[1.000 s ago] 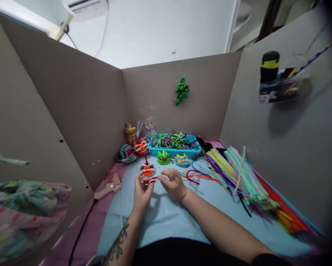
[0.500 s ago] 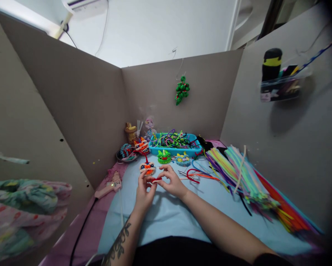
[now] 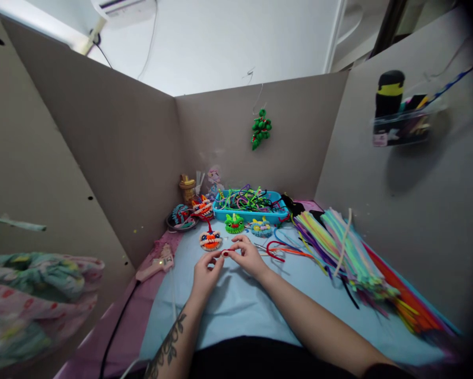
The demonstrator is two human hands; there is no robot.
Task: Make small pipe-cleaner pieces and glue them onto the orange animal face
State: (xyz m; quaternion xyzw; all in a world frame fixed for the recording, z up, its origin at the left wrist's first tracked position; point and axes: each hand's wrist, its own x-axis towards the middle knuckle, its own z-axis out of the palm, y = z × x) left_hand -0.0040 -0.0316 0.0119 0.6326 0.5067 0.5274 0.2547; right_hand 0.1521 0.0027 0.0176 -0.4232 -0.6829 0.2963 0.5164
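Between my fingertips is a small red pipe cleaner piece with a little white at its edge; most of it is covered. My left hand pinches it from the left. From the right, my right hand grips its other end with thumb and finger. Just beyond my left hand lies an orange and white pipe cleaner lion head with blue eyes. A green head and a light blue and yellow one sit farther back. Beside my right hand, a red pipe cleaner loop rests near scissors, only partly visible.
A blue tray full of pipe cleaner scraps stands at the back. Pipe cleaner bundles lie along the right. On the left are a pink glue gun with a black cord and a dark bowl. Grey panels enclose the table.
My fingers have turned the red piece, so it shows as a smaller, rounder shape. Both hands stay close together in nearly the same place. The view has shifted slightly.
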